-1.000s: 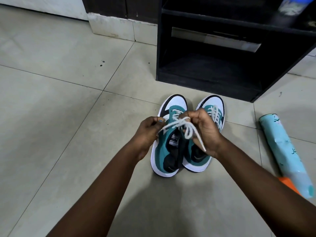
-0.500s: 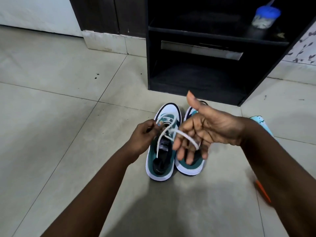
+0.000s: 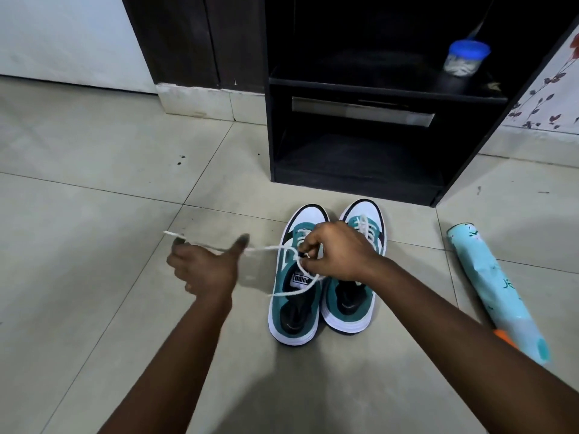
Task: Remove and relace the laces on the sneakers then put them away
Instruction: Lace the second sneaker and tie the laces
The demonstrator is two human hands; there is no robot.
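the left hand (image 3: 205, 272) has swung out to the left, well away from the teal and white sneakers (image 3: 326, 277), drawing one end of the white cord shoelace (image 3: 266, 249) out taut across the floor. the right hand (image 3: 336, 250), open-palmed half a second ago, has dropped onto the left sneaker's tongue and now pinches the lace there. the camera has tipped upward.
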